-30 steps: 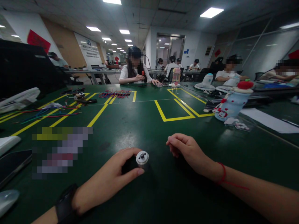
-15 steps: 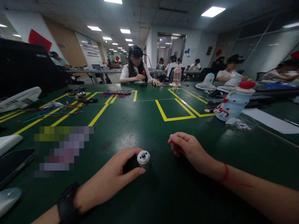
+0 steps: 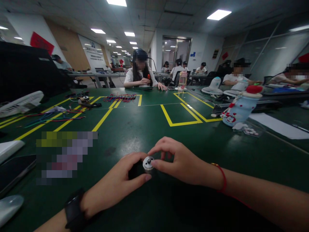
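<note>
Pinching the metal motor (image 3: 147, 167) upright on the green table (image 3: 135, 125) with the left hand (image 3: 118, 177) at its left, apparently for steadiness, and poising the right hand (image 3: 184, 160) at its right with thumb and forefinger parted, too close to tell if touching.

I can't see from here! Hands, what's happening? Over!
Left hand around metal cylinder. Right hand at its top. Cylinder upright on green table. Blue bottle off right, not blocking.

silver cylinder (image 3: 147, 165), dark green table (image 3: 137, 129) with yellow tape (image 3: 103, 119), red bracelet (image 3: 225, 180), pale blue bottle (image 3: 244, 108)
</note>
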`<act>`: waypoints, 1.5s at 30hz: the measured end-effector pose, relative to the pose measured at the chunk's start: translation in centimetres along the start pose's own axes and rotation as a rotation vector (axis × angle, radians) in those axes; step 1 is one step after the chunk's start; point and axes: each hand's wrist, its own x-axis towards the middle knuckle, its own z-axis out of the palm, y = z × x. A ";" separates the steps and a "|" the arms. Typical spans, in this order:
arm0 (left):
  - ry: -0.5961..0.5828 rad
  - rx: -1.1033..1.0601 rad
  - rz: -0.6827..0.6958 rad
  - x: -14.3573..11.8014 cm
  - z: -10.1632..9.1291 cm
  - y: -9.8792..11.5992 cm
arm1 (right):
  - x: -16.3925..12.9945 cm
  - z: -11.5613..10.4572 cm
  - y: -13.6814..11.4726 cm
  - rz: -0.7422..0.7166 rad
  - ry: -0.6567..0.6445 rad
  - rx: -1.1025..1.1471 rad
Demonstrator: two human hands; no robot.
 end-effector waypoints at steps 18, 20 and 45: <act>0.019 0.037 -0.028 -0.1 0.1 -0.2 | -3.4 -0.4 3.0 0.074 -0.028 -0.303; 0.027 0.048 -0.027 -0.2 0.1 -0.3 | -3.3 -0.3 2.8 0.077 -0.026 -0.303; 0.027 0.061 -0.028 -0.5 0.1 -0.4 | -3.2 -1.8 2.4 0.163 -0.078 -0.046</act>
